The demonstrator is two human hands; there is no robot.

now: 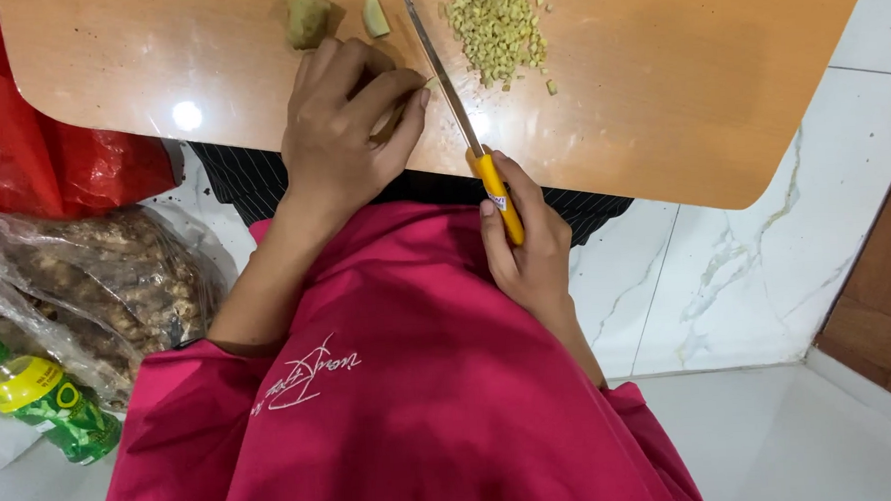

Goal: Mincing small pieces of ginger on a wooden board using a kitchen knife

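Mid-chop on the glossy orange-brown wooden board (659, 101): left hand (345, 135) curled down over a pale ginger strip (426, 81), fingers bent and pinning it just left of the blade; right hand (530, 242) wrapped tight round the yellow handle of the thin steel-bladed knife (460, 115), blade angled across the board beside the left fingertips. Heap of pale yellow diced ginger bits (496, 23) just right of the blade, two uncut ginger chunks (307, 16) above the left hand. Next cut probably calls for knuckles tucked back and the strip fed toward the edge; strip mostly hidden, remaining length unclear.
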